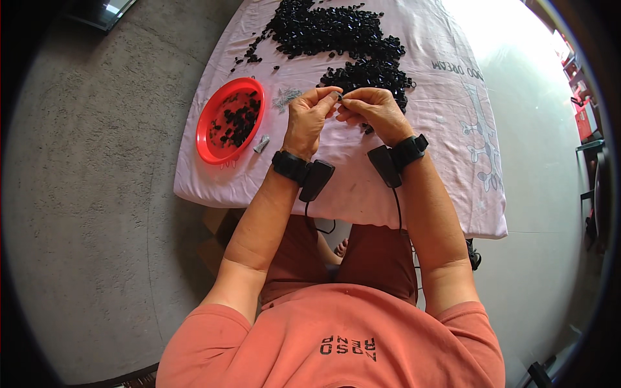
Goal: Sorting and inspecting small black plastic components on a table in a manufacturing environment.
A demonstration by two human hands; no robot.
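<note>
Over the middle of the cloth-covered table, my left hand (pixel 305 123) and my right hand (pixel 377 113) meet fingertip to fingertip. Both are closed in a pinch on one small black piece (pixel 339 97), mostly covered by the fingers, so its exact kind does not show. Just beyond the hands lies a near heap of small shiny black parts (pixel 372 72), which look like plastic. A larger heap of the same black parts (pixel 323 29) spreads farther back. Left of my left hand is a little pile of thin grey metal-looking bits (pixel 284 98).
At the table's left stands a red round basin (pixel 202 129) holding loose black parts. Beside it lies a small grey piece (pixel 261 143). The pale pink cloth (pixel 446 187) covers the table. Black boxes on wrist straps, with cables, hang at both wrists.
</note>
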